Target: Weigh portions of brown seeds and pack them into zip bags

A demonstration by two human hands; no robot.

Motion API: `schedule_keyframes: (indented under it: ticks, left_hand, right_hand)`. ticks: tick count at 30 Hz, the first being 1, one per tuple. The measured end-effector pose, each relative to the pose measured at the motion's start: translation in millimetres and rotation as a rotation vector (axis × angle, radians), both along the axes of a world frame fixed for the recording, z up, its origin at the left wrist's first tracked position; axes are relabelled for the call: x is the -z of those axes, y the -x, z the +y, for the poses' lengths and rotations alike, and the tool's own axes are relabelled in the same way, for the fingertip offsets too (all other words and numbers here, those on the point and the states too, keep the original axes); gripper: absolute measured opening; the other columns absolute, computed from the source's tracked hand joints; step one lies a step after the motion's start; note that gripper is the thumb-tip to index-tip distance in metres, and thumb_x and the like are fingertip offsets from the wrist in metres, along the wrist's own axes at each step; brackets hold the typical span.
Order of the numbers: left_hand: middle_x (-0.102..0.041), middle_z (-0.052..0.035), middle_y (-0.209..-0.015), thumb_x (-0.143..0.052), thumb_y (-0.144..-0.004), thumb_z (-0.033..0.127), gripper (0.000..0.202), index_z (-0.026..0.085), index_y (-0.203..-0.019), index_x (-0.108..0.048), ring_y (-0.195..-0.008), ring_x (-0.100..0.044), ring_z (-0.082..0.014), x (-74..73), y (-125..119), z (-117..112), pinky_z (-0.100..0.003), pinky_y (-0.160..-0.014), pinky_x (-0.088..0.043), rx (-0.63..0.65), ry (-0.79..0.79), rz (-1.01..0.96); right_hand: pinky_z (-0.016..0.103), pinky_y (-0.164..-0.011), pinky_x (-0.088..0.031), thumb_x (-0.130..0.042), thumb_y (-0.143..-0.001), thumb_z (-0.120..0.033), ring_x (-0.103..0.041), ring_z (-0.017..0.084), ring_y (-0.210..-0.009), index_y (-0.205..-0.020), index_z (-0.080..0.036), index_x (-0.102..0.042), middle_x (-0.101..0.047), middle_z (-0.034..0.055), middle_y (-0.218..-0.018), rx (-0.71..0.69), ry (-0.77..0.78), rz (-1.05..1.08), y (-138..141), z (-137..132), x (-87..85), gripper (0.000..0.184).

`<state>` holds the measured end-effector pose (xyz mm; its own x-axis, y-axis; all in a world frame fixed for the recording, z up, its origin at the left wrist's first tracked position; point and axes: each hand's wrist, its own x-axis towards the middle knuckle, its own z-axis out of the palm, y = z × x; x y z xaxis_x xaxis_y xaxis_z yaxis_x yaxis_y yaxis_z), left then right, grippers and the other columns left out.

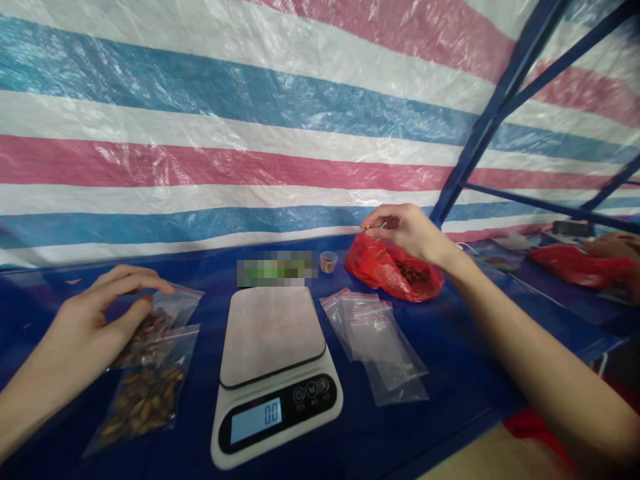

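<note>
Reading 0.0, your scale [273, 337]. Left hand [93, 319]?
— Fingers [143, 281] loosely parted over your filled bags [147, 400], left of it.
— Right hand [407, 232]?
— Above the red bag [373, 263], near the bench [450, 380]'s far edge; grip: can't tell.

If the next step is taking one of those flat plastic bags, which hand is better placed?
Probably the right hand. It is at the red bag, just beyond the flat bags; the left hand is at the filled bags, across the scale.
</note>
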<state>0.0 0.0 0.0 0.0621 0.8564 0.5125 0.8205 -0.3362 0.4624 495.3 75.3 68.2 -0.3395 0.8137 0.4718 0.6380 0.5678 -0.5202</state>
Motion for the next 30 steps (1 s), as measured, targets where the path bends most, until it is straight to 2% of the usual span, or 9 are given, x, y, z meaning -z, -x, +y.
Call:
schedule_keyframes:
  ticks: [2,5,8,11,15,22,25,28,30]
  left_hand:
    - [-0.068,-0.0035,-0.111,-0.052,-0.086,0.041,0.026,0.026,-0.090,-0.073,-0.106,-0.067,-0.0255,-2.7,-3.5,-0.9,-0.037,-0.100,-0.050,-0.002,0.020,0.002]
    - [-0.068,-0.0037,-0.113,-0.054,-0.084,0.041,0.025,0.026,-0.090,-0.073,-0.108,-0.067,-0.0261,-5.1,-5.9,-2.5,-0.037,-0.100,-0.049,-0.012,0.049,-0.003]
    - [-0.068,-0.0045,-0.113,-0.055,-0.083,0.043,0.027,0.025,-0.091,-0.073,-0.107,-0.067,-0.0258,-7.9,-9.3,-5.3,-0.036,-0.095,-0.051,-0.016,0.066,-0.014]
    - [-0.068,-0.0049,-0.113,-0.053,-0.083,0.043,0.029,0.025,-0.093,-0.073,-0.107,-0.067,-0.0256,-10.6,-14.4,-7.9,-0.034,-0.087,-0.052,-0.017,0.084,-0.034]
    - [-0.067,-0.0048,-0.116,-0.054,-0.081,0.043,0.031,0.024,-0.095,-0.073,-0.107,-0.066,-0.0257,-10.5,-16.7,-9.1,-0.032,-0.079,-0.052,-0.030,0.116,-0.053]
    - [-0.067,-0.0049,-0.113,-0.054,-0.082,0.046,0.031,0.025,-0.094,-0.074,-0.106,-0.066,-0.0261,-4.7,-12.2,-5.5,-0.038,-0.096,-0.050,0.017,0.076,-0.056]
    - [-0.067,-0.0049,-0.114,-0.056,-0.082,0.046,0.030,0.026,-0.093,-0.074,-0.107,-0.066,-0.0258,-3.3,-10.9,-4.6,-0.037,-0.096,-0.050,0.024,0.082,-0.056]
    - [-0.066,-0.0044,-0.115,-0.056,-0.083,0.047,0.029,0.026,-0.093,-0.074,-0.108,-0.066,-0.0254,-2.3,-9.2,-4.6,-0.036,-0.093,-0.050,0.030,0.081,-0.051]
    - [-0.066,-0.0040,-0.114,-0.055,-0.084,0.047,0.029,0.026,-0.092,-0.074,-0.108,-0.065,-0.0254,-2.2,-8.4,-4.9,-0.036,-0.093,-0.050,0.034,0.065,-0.041]
  right_hand:
    - [0.033,-0.073,-0.056,-0.074,-0.086,-0.025,-0.072,0.020,-0.077,-0.093,-0.017,-0.078,-0.080,0.0079,-0.088,-0.088,0.037,0.025,27.3,4.9,9.9,0.012]
    - [0.030,-0.072,-0.055,-0.069,-0.087,-0.015,-0.072,0.018,-0.075,-0.091,-0.016,-0.079,-0.080,0.0064,-0.087,-0.189,0.074,-0.096,53.1,17.7,27.0,0.011]
    - [0.031,-0.076,-0.055,-0.067,-0.090,-0.014,-0.073,0.019,-0.080,-0.090,-0.017,-0.080,-0.081,0.0057,-0.090,-0.226,0.071,-0.193,56.7,25.7,35.2,0.014]
    - [0.032,-0.081,-0.056,-0.065,-0.094,-0.017,-0.076,0.020,-0.086,-0.092,-0.018,-0.081,-0.082,0.0064,-0.094,-0.291,0.116,-0.200,51.9,26.2,34.7,0.016]
    - [0.032,-0.081,-0.058,-0.067,-0.097,-0.022,-0.078,0.019,-0.085,-0.095,-0.018,-0.082,-0.082,0.0062,-0.093,-0.363,0.191,-0.193,51.2,25.3,33.1,0.015]
    - [0.032,-0.080,-0.057,-0.070,-0.097,-0.026,-0.078,0.020,-0.084,-0.093,-0.019,-0.083,-0.083,0.0065,-0.092,-0.352,0.156,-0.219,53.1,29.3,29.8,0.016]
    - [0.031,-0.077,-0.056,-0.072,-0.095,-0.026,-0.077,0.020,-0.079,-0.088,-0.019,-0.082,-0.082,0.0051,-0.087,-0.354,0.165,-0.205,57.2,30.0,29.2,0.014]
    - [0.033,-0.072,-0.055,-0.075,-0.094,-0.027,-0.075,0.020,-0.072,-0.095,-0.018,-0.080,-0.079,0.0040,-0.079,-0.270,0.185,-0.180,65.9,30.2,31.0,0.011]
    - [0.034,-0.073,-0.055,-0.076,-0.094,-0.029,-0.074,0.021,-0.074,-0.100,-0.016,-0.079,-0.078,0.0053,-0.082,-0.196,0.132,-0.202,70.6,30.0,32.8,0.014]
